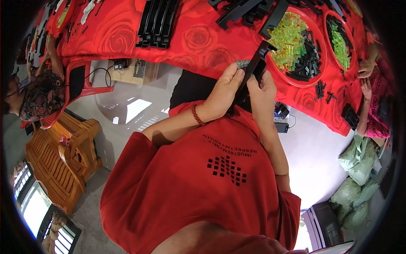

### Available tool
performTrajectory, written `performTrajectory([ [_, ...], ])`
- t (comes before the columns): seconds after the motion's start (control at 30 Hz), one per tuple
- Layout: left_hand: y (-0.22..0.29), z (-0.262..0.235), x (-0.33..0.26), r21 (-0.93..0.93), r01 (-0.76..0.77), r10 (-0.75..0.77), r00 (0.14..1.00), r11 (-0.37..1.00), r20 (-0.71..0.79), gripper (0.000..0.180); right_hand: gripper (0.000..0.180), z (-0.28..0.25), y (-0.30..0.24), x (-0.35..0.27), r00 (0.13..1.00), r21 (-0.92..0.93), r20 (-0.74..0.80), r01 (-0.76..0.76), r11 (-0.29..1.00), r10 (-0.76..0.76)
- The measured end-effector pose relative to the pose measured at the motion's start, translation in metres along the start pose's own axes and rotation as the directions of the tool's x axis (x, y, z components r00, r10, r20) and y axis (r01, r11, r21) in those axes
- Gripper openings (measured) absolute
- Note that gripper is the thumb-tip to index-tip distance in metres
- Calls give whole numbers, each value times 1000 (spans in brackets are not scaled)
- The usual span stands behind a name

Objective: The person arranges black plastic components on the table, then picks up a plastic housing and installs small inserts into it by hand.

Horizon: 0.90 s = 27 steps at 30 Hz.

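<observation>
My left hand and my right hand both grip a long black plastic strip in front of my chest. It slants up toward the table edge, and its far end has a notched shape. Both thumbs press along it, while its lower end is partly hidden between my hands. A small grey speckled piece shows at my left fingertips; I cannot tell whether I hold it. Just beyond the strip stands a round red basin of clear yellow-green pieces and small black parts.
A red rose-patterned cloth covers the table. On it lie several black strips, loose strips and a second basin. People sit at left and right. A red chair and wooden bench stand leftward.
</observation>
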<state>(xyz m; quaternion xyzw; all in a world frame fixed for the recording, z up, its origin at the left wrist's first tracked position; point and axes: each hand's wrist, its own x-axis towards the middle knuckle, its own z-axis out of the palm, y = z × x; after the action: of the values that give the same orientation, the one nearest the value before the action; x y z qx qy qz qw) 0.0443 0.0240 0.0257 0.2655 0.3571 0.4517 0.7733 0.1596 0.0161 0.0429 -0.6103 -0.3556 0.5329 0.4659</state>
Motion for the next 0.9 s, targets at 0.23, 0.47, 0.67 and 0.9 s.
performTrajectory([
  [0.23, -7, -13, 2, 169, -58, 50, 997, 984, 55, 28, 15, 1, 6, 0, 998, 7, -22, 52, 999, -52],
  [0.47, 33, -19, 9, -37, 333, -324, 934, 942, 148, 33, 24, -16, -16, 0, 963, 35, 221, -165, 986, 153],
  [0.67, 45, -25, 16, 40, 375, -368, 876, 926, 313, 44, 32, -37, -28, -8, 875, -253, 457, -42, 967, 158],
  [0.9, 31, -29, 23, 349, 234, -348, 885, 907, 310, 33, 34, -31, -2, -10, 913, 162, 342, -291, 943, 223],
])
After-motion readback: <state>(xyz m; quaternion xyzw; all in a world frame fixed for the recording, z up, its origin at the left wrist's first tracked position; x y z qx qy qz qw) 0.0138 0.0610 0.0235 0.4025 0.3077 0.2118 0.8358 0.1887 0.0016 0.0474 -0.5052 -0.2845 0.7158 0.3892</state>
